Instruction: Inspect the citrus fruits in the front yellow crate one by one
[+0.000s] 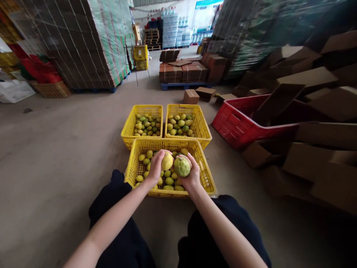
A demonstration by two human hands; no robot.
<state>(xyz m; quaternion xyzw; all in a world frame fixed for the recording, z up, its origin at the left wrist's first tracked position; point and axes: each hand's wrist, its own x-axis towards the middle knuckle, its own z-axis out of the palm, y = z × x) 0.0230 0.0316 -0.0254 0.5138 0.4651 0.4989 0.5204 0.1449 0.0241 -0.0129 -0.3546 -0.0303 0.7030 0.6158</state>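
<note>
Warehouse floor (pixel 69 149): left grip (pixel 156 165) closes around a yellow fruit (pixel 167 161), right grip (pixel 194 174) cradles a green fruit (pixel 182 166), between side edges of the front crate (pixel 205 167); loose fruit (pixel 169 181) remains below, rear crates (pixel 128 124) part-filled.

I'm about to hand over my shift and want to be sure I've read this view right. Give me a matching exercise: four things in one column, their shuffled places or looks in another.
Things:
1. fruit in the left hand
2. green fruit's holder, the right hand
3. nearest crate
4. red crate

Places or looks:
A. below both hands, with loose fruit inside
B. grips a bumpy-skinned piece
C. at the right, among cardboard boxes
D. mostly yellow skin

Right pairs: 1-D, 2-B, 3-A, 4-C.
</note>
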